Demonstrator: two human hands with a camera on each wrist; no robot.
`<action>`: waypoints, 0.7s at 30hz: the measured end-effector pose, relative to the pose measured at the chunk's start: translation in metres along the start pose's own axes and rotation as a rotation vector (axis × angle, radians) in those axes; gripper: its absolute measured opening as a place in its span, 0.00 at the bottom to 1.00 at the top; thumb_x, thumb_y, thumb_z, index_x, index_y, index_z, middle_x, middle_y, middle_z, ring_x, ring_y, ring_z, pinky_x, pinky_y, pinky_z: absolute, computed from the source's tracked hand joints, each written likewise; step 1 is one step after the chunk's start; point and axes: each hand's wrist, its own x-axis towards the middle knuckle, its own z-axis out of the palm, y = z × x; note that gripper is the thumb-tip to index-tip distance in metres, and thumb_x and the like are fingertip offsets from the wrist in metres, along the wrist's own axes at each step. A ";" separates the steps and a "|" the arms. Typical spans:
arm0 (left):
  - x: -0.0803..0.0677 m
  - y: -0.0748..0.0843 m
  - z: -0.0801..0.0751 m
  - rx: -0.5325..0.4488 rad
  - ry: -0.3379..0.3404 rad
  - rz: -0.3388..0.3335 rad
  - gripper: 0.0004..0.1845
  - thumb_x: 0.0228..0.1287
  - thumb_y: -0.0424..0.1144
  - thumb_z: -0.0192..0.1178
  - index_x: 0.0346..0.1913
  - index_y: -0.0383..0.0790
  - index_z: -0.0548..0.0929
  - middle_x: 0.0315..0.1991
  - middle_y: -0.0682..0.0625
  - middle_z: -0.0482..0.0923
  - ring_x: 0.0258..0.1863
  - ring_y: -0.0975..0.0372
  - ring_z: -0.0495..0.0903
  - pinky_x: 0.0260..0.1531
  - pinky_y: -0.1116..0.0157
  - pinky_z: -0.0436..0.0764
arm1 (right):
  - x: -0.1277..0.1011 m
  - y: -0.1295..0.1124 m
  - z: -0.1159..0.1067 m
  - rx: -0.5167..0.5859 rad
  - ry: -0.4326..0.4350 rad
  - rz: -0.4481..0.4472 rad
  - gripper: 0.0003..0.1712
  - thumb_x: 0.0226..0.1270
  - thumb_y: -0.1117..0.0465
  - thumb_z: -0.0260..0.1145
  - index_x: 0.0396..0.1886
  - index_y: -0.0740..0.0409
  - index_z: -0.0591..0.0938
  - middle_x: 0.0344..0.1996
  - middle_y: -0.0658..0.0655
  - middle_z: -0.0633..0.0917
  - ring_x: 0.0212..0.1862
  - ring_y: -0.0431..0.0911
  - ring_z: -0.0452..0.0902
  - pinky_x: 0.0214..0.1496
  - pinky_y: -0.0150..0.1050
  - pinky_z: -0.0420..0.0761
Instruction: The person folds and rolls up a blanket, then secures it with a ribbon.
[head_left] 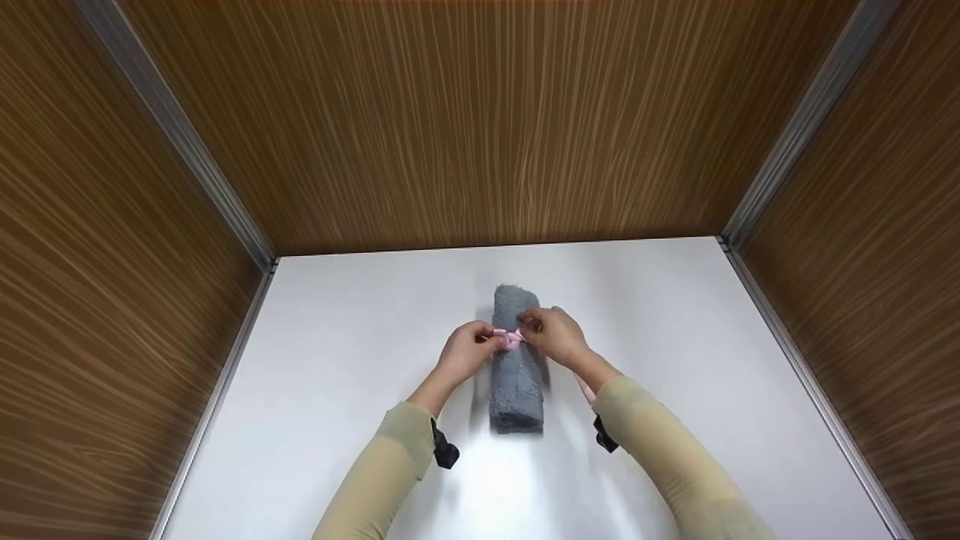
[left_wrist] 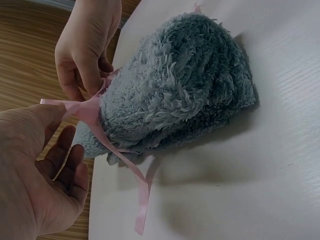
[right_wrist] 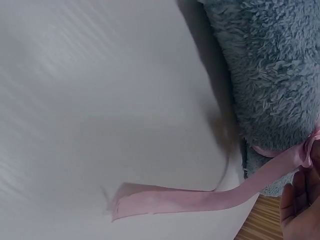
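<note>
A rolled grey fluffy towel [head_left: 517, 390] lies lengthwise on the white table, with a pink ribbon [head_left: 511, 339] tied around its middle. From the left, my left hand [head_left: 463, 351] pinches a loop of the ribbon between thumb and forefinger; its other fingers curl loosely in the left wrist view. My right hand [head_left: 559, 337] pinches the ribbon on the other side of the knot [left_wrist: 89, 111], its fingertips partly hidden. One ribbon tail [left_wrist: 143, 205] hangs down on the left side. Another long tail [right_wrist: 190, 201] stretches out on the right, beneath the right forearm.
Brown wood-grain panels [head_left: 495, 135] wall the white tabletop [head_left: 345, 315] at the back and both sides, with grey metal strips [head_left: 810, 127] along the corners. Small black devices [head_left: 445, 453] sit at both wrists, by the sleeve cuffs.
</note>
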 end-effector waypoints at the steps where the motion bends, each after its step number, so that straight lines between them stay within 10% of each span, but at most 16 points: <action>1: 0.000 0.000 0.000 0.000 0.001 -0.002 0.10 0.68 0.43 0.69 0.42 0.39 0.85 0.37 0.52 0.83 0.34 0.64 0.79 0.32 0.66 0.79 | 0.000 0.000 0.000 -0.018 0.006 -0.013 0.13 0.70 0.58 0.70 0.51 0.55 0.88 0.37 0.50 0.86 0.41 0.47 0.77 0.44 0.46 0.79; 21: 0.002 -0.012 -0.002 -0.115 0.034 -0.004 0.12 0.71 0.43 0.66 0.44 0.36 0.85 0.37 0.50 0.81 0.36 0.61 0.78 0.34 0.66 0.79 | -0.013 0.001 -0.021 0.046 0.119 -0.039 0.05 0.63 0.56 0.74 0.36 0.51 0.91 0.38 0.48 0.86 0.48 0.49 0.76 0.52 0.49 0.77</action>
